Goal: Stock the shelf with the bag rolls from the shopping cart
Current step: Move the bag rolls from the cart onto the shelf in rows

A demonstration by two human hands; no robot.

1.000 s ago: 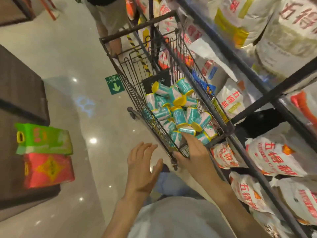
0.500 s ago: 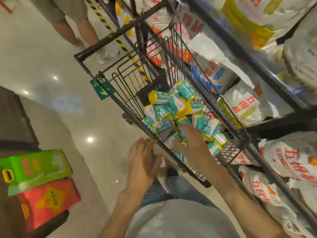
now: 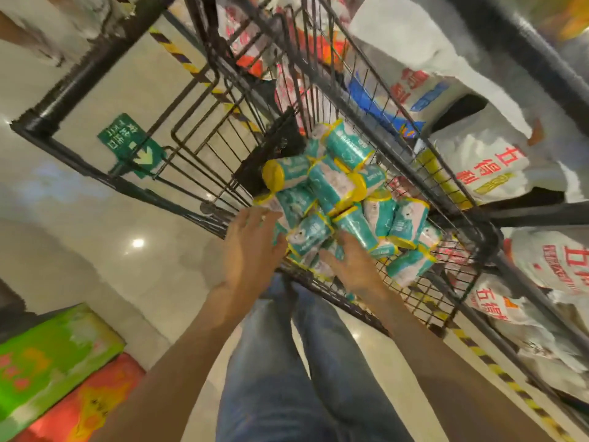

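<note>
Both hands reach into a black wire shopping cart point(image 3: 459, 291) of teal bag rolls point(image 3: 347, 193); left hand point(image 3: 251, 250) spread apart, right hand point(image 3: 353, 266) grip unclear.

Left hand point(image 3: 251, 247) now in the cart point(image 3: 452, 301) — against the rolls point(image 3: 338, 193).

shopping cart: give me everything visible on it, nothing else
The shopping cart is a black metal frame with thin wire-grid walls and floor and a thick push bar at upper left. It stands on a glossy floor, close beside the shelf of white sacks. A heap of teal bag rolls with yellow ends fills its near end; a dark card leans inside behind them. The left hand and right hand reach over the near rim into the rolls. The picture is blurred.
</note>
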